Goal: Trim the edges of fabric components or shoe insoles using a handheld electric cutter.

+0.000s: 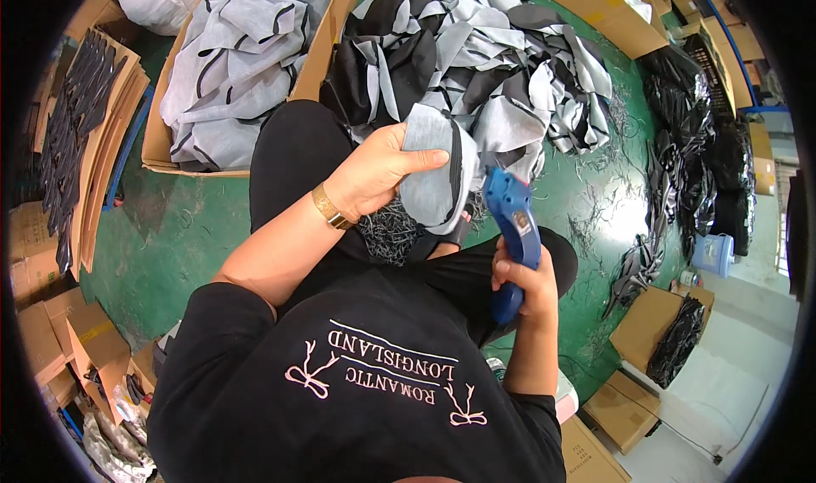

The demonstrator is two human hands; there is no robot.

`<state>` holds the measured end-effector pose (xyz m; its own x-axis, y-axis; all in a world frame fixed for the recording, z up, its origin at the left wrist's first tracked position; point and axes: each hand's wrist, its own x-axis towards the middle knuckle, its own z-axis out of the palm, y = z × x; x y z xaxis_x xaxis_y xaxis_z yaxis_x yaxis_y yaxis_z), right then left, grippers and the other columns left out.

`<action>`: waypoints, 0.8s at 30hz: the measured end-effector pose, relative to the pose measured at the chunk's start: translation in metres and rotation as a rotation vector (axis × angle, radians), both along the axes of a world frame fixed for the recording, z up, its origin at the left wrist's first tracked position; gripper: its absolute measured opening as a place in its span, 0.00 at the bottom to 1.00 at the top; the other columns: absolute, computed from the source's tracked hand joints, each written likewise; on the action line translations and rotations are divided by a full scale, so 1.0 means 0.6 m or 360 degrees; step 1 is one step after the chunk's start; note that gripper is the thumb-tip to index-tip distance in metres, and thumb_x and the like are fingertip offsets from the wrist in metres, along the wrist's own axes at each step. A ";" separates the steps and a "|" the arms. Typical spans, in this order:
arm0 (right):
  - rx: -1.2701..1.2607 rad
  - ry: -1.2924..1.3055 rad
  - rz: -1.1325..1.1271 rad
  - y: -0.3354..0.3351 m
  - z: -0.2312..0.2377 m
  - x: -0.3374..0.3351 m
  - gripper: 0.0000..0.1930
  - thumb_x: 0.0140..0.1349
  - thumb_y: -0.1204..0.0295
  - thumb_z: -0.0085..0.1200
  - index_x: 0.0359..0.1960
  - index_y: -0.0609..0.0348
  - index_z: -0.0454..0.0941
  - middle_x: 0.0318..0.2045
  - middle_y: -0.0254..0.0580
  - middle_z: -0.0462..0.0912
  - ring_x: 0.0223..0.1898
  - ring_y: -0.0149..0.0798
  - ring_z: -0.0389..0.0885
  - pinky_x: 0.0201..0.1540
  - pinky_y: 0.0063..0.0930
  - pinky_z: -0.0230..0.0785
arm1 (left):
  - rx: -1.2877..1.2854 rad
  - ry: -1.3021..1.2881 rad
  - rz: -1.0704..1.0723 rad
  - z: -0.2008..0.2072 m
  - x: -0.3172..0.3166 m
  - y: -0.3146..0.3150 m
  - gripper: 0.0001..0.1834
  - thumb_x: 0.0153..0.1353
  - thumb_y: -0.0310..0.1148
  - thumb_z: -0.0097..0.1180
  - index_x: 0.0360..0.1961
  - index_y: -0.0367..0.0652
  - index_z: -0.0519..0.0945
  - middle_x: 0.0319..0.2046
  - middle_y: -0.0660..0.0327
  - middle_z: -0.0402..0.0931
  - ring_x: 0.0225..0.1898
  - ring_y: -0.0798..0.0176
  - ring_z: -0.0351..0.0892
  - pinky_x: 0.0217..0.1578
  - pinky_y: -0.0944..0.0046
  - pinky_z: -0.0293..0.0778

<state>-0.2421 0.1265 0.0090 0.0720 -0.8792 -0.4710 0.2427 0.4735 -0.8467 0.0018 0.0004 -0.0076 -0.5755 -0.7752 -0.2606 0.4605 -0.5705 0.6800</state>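
A flat, rounded grey fabric piece with a black strip along its right side is held up in my left hand, thumb on top and fingers behind. My right hand is wrapped around the handle of a blue electric cutter. The cutter's head points up and away from me, just right of the fabric piece, with a small gap visible between them. Its blade is too small to make out. Below the fabric piece, a heap of thin dark trimmings lies between my legs.
Ahead lies a large pile of grey and black fabric pieces. A cardboard box full of similar pieces stands left of it. Loose trimmings litter the green floor. Black plastic bags and cartons line the right side.
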 end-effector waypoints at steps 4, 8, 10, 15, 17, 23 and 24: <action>0.0030 0.0429 0.0219 0.014 0.038 0.003 0.18 0.45 0.81 0.61 0.40 0.66 0.73 0.22 0.37 0.75 0.21 0.29 0.75 0.24 0.23 0.69 | -0.0116 -0.0134 0.0100 -0.014 -0.002 -0.005 0.16 0.58 0.25 0.60 0.48 0.38 0.76 0.41 0.62 0.80 0.41 0.69 0.79 0.46 0.66 0.74; 0.0096 0.0761 0.0264 0.022 0.051 0.012 0.20 0.45 0.79 0.62 0.42 0.65 0.73 0.24 0.35 0.76 0.21 0.27 0.75 0.24 0.22 0.69 | -0.0160 -0.0218 0.0248 -0.004 -0.006 -0.005 0.13 0.58 0.21 0.58 0.45 0.35 0.76 0.39 0.62 0.79 0.38 0.71 0.78 0.43 0.68 0.75; 0.0102 0.0769 0.0233 0.024 0.049 0.012 0.20 0.45 0.78 0.62 0.42 0.65 0.73 0.24 0.35 0.76 0.21 0.27 0.75 0.24 0.22 0.69 | -0.0180 -0.0222 0.0268 -0.003 -0.007 -0.004 0.13 0.57 0.21 0.58 0.45 0.35 0.76 0.39 0.62 0.79 0.38 0.71 0.78 0.42 0.68 0.74; 0.0102 0.0787 0.0193 0.021 0.045 0.016 0.19 0.45 0.78 0.62 0.42 0.66 0.73 0.23 0.35 0.76 0.20 0.28 0.76 0.23 0.22 0.69 | -0.0296 -0.0329 0.0289 0.008 -0.009 0.008 0.15 0.57 0.21 0.58 0.47 0.35 0.75 0.40 0.62 0.79 0.39 0.73 0.77 0.43 0.69 0.74; 0.0053 0.0839 0.0244 0.020 0.042 0.013 0.22 0.45 0.79 0.61 0.46 0.67 0.72 0.25 0.35 0.76 0.21 0.28 0.75 0.23 0.21 0.70 | -0.0313 -0.0358 0.0301 0.006 -0.011 0.013 0.15 0.57 0.21 0.57 0.47 0.35 0.75 0.40 0.62 0.79 0.39 0.73 0.77 0.43 0.70 0.74; 0.0023 0.0690 0.0161 0.002 0.035 0.025 0.21 0.45 0.80 0.62 0.43 0.68 0.73 0.24 0.37 0.76 0.20 0.29 0.75 0.23 0.22 0.70 | -0.0404 -0.0448 0.0320 0.002 -0.013 0.024 0.16 0.58 0.22 0.58 0.47 0.35 0.74 0.40 0.64 0.78 0.40 0.73 0.77 0.43 0.70 0.73; 0.0023 0.0690 0.0156 -0.003 0.034 0.028 0.21 0.45 0.80 0.62 0.43 0.68 0.73 0.24 0.37 0.76 0.20 0.29 0.75 0.23 0.22 0.70 | -0.0384 -0.0424 0.0307 0.001 -0.013 0.024 0.17 0.58 0.23 0.60 0.48 0.35 0.73 0.41 0.63 0.78 0.40 0.72 0.77 0.43 0.69 0.74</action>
